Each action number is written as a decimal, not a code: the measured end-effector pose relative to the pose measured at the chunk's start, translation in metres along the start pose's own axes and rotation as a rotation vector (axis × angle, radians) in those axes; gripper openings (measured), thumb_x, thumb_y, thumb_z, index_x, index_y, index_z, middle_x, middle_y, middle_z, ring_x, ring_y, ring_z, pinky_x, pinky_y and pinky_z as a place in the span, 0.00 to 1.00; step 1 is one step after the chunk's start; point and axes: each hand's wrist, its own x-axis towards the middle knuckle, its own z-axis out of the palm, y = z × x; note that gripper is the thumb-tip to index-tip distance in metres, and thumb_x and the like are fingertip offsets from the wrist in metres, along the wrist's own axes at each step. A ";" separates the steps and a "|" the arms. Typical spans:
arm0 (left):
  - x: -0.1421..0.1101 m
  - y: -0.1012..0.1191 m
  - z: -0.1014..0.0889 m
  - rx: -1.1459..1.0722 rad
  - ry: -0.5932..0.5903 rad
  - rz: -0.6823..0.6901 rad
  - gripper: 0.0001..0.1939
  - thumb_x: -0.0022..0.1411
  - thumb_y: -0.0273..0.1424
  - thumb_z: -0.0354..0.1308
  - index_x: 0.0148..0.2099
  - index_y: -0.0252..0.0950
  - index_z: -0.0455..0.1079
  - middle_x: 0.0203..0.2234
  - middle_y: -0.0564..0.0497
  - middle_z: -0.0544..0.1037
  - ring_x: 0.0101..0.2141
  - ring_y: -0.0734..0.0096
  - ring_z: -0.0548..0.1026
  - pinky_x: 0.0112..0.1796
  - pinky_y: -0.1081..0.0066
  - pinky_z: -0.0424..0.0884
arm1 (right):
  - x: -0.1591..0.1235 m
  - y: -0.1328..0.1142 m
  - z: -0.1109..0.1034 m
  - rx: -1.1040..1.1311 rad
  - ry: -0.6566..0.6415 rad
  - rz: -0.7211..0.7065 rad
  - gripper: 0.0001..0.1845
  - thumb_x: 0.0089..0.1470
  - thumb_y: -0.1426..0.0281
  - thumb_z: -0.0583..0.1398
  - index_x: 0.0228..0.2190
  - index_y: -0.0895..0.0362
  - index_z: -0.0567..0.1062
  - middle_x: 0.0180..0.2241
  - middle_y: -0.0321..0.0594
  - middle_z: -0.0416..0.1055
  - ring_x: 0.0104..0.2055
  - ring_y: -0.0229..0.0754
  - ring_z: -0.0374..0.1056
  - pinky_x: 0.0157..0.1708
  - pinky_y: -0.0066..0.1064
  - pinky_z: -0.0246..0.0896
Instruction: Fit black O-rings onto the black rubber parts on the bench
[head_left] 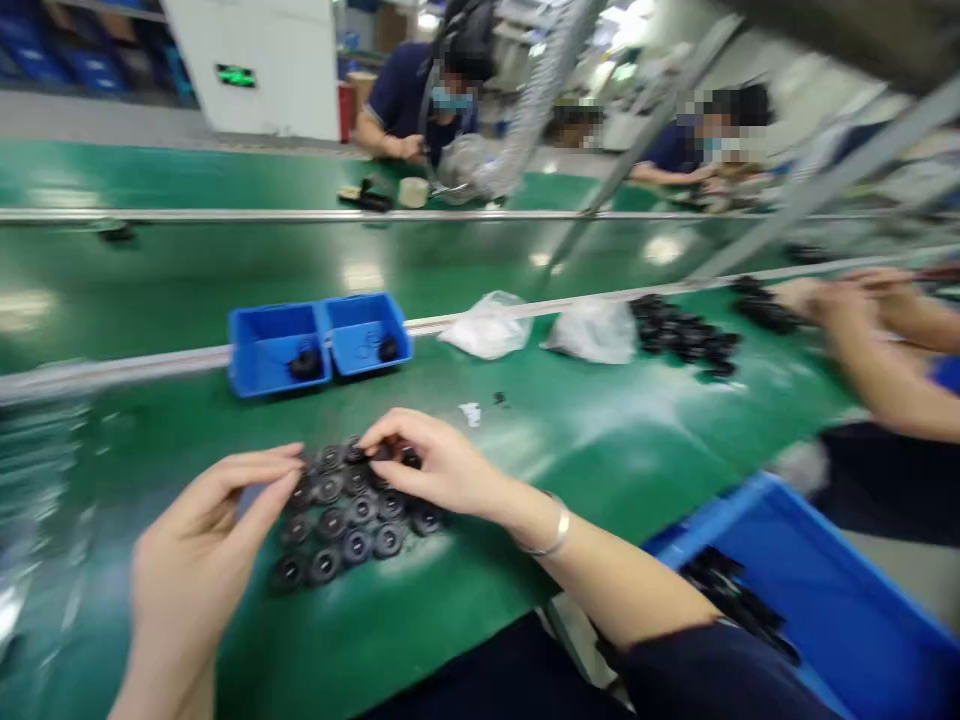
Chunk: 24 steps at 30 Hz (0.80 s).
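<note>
Several black round parts (331, 522) with ringed centres lie in close rows on the green work surface. At the left edge of these rows is my left hand (202, 545), its thumb and fingertips brought together in a pinch. Whatever sits between those tips is too small or hidden to name. Over the back right of the rows, my right hand (435, 465) pinches a small black round part (381, 455) between thumb and fingers. My right palm and fingers cover some of the parts below.
Behind the rows stand two joined blue bins (281, 375) with black pieces inside. White plastic bags (487, 328) and a black heap of parts (686, 335) lie farther right. A large blue crate (840, 600) is at lower right. A neighbour's arms (885, 340) reach in; other people work across the line.
</note>
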 end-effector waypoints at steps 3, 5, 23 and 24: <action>0.001 0.004 0.006 -0.061 -0.001 -0.055 0.02 0.60 0.29 0.65 0.35 0.42 0.77 0.36 0.52 0.82 0.44 0.62 0.80 0.49 0.64 0.76 | -0.003 0.005 0.003 -0.141 -0.128 -0.057 0.15 0.57 0.78 0.59 0.46 0.56 0.73 0.42 0.40 0.72 0.41 0.38 0.68 0.44 0.32 0.66; 0.002 0.004 0.007 -0.040 0.002 -0.105 0.02 0.61 0.29 0.64 0.35 0.42 0.77 0.36 0.52 0.82 0.45 0.63 0.80 0.49 0.64 0.75 | -0.007 0.006 0.010 -0.190 -0.209 -0.078 0.17 0.58 0.79 0.59 0.48 0.55 0.71 0.44 0.41 0.71 0.45 0.40 0.67 0.47 0.34 0.66; 0.003 0.003 0.002 0.027 -0.026 -0.159 0.01 0.62 0.32 0.64 0.37 0.42 0.77 0.38 0.51 0.82 0.44 0.63 0.79 0.48 0.63 0.75 | -0.015 0.006 0.023 -0.402 -0.322 -0.191 0.14 0.65 0.76 0.55 0.51 0.57 0.67 0.45 0.44 0.72 0.51 0.44 0.66 0.52 0.42 0.65; 0.003 0.003 0.003 0.033 -0.029 -0.159 0.02 0.62 0.32 0.64 0.37 0.41 0.77 0.38 0.51 0.82 0.44 0.63 0.79 0.48 0.63 0.75 | -0.016 0.005 0.022 -0.411 -0.324 -0.197 0.14 0.65 0.76 0.55 0.51 0.57 0.67 0.45 0.44 0.72 0.51 0.44 0.66 0.52 0.42 0.65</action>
